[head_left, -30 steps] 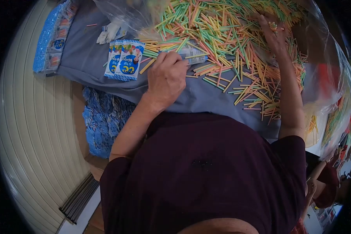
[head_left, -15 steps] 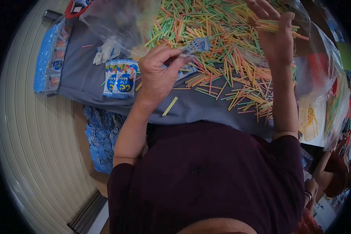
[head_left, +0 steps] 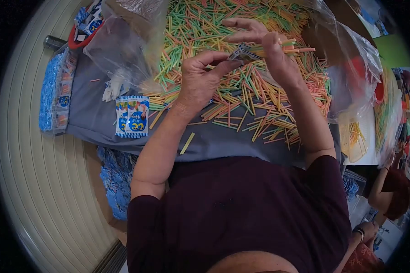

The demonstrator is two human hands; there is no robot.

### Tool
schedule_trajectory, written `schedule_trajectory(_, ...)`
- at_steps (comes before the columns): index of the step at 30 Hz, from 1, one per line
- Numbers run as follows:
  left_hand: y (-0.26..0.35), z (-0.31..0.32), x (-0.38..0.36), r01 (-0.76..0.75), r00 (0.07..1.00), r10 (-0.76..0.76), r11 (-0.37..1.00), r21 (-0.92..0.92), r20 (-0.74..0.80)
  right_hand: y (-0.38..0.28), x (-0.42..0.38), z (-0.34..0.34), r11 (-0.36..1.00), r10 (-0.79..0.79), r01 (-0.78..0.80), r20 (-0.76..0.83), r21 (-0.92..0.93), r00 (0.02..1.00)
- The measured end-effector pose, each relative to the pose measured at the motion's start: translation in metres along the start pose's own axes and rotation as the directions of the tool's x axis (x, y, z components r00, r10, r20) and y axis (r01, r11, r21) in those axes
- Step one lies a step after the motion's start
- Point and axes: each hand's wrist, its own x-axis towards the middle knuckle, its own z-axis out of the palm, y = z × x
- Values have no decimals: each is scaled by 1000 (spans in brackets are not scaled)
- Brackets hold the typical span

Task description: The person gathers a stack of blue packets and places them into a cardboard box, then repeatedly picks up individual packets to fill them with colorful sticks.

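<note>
My left hand (head_left: 200, 84) pinches a small blue-and-white printed packet (head_left: 240, 51) between thumb and fingertips. Right across from it, my right hand (head_left: 280, 61) grips a small bunch of coloured sticks (head_left: 303, 49) by the thumb, with its other fingers stretched out. The bunch's inner ends are right at the packet's edge. Beneath both hands spreads a large heap of thin pink, yellow, green and orange sticks (head_left: 205, 22). Printed packets (head_left: 138, 119) overlap each other on the grey cloth, left of my left forearm. A yellow-green stick piece (head_left: 187, 143) lies near the table's front edge.
Clear plastic sheeting (head_left: 123, 50) borders the heap on the left. Further left are a red-rimmed container (head_left: 79, 42) with packets and a clear-and-blue pack (head_left: 54, 93). At right stands a tray (head_left: 354, 143) with sticks. Another person (head_left: 389, 193) sits beyond it.
My right hand has moved left with its sticks, up to the packet. My left hand has shifted slightly right, still pinching the packet. The whole view has tilted a little.
</note>
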Motion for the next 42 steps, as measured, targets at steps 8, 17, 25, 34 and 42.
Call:
schedule_trajectory(8, -5, 14, 6, 162, 987, -152, 945, -283, 57, 0, 10, -15, 998, 17, -11, 107, -62, 994)
schedule_trajectory(17, -1, 1, 4, 136, 990, -130, 983, -120, 58, 6, 16, -24, 986, -168, 167, 62, 23, 984)
schedule_trajectory(25, -3, 6, 9, 25, 998, -19, 993, -113, 56, -9, 21, -20, 969, -35, 100, 276, -226, 961)
schedule_trajectory(34, -10, 9, 25, 102, 991, -70, 951, -291, 117, -16, 29, -10, 998, 51, -44, -154, 48, 987)
schedule_trajectory(42, 5, -4, -8, 97, 995, -94, 979, -178, 24, -13, 18, 22, 998, -62, 61, -39, -31, 997)
